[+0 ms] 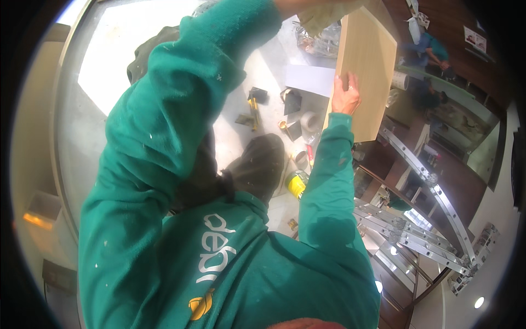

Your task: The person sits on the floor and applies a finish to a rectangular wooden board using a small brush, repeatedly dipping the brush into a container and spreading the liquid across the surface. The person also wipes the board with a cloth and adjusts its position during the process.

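My right hand (346, 97) rests against a light wooden panel (372, 66), its fingers curled at the panel's left edge. The panel stands tilted at the upper right. My left arm reaches up to the top edge, where only the wrist and a little of my left hand (290, 6) show; the fingers are hidden. Next to it is a pale yellowish, cloth-like thing (323, 19), partly cut off, and I cannot tell whether the hand holds it. A white sheet (309, 79) lies left of the panel.
Below are a yellow-handled tool (253, 112), a tape roll (311, 122), a yellow can (297, 185) and a clear plastic bag (320, 39). A metal folding ladder (433, 186) stands at right. Another person (433, 52) is at the far upper right.
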Demonstrator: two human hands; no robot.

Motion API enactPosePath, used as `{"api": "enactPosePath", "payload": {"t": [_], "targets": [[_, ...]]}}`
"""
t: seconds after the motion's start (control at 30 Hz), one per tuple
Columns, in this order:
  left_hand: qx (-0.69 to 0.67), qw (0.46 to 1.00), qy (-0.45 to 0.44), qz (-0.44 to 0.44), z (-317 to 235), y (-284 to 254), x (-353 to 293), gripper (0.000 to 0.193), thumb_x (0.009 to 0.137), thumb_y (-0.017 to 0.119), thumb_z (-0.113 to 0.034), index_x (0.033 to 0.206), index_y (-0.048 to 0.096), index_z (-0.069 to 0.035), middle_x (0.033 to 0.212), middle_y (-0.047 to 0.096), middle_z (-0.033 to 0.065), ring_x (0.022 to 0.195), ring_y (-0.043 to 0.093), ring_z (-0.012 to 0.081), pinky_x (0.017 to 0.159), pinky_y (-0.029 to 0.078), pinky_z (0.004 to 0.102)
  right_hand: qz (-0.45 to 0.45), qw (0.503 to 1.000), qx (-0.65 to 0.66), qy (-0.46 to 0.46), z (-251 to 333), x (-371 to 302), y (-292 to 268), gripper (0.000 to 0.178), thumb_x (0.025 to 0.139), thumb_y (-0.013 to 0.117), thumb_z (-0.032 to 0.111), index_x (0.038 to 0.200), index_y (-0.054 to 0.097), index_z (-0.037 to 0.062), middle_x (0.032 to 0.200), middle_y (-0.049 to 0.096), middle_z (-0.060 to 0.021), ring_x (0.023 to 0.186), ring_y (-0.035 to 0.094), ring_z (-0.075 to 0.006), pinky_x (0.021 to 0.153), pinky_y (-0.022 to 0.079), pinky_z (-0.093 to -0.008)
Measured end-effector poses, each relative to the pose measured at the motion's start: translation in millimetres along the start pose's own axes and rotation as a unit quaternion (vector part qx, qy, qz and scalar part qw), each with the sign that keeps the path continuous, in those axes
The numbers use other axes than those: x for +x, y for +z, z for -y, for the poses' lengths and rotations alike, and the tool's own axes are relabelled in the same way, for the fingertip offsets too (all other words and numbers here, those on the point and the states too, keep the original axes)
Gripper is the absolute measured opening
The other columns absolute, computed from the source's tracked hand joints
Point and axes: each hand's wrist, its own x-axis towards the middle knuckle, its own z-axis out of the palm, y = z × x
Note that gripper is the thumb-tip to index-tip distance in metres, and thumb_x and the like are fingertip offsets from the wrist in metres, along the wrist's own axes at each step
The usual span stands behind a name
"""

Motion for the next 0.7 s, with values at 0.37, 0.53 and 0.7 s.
{"api": "enactPosePath", "payload": {"t": [0.37,0.53,0.7], "targets": [[-0.187,0.975,-0.11,-0.057,20.2,2.9,18.6,0.031,0.086,0.073,-0.028,0.09,0.067,0.002,0.078,0.065,0.005,0.065,0.059,0.014,0.059,0.047,0.0281,0.03,0.997,-0.052,0.046,-42.5,-154.5,-50.6,0.047,0.09,0.068,0.021,0.133,0.061,0.0047,0.143,0.051,-0.0281,0.133,0.048,-0.0433,0.11,0.04,-0.0465],[-0.067,0.997,0.042,-0.006,48.9,-24.5,20.8,0.044,0.088,0.071,-0.031,0.121,0.07,-0.002,0.095,0.069,0.0067,0.083,0.063,0.0129,0.074,0.05,0.0266,-0.004,0.991,-0.039,0.127,-45.5,-217.7,-77.4,0.043,0.086,0.07,0.012,0.129,0.065,0.0054,0.145,0.049,-0.0272,0.132,0.049,-0.0428,0.11,0.041,-0.0448],[0.139,0.986,0.09,0.017,30.5,-17.0,12.0,0.043,0.092,0.045,-0.023,0.121,0.072,-0.008,0.093,0.068,0.0106,0.078,0.062,0.016,0.076,0.049,0.0282,-0.054,0.967,-0.003,0.249,-32.7,-284.6,-94.5,0.041,0.084,0.07,0.007,0.126,0.066,0.0032,0.136,0.059,-0.0229,0.125,0.057,-0.0388,0.104,0.046,-0.0421]]}}
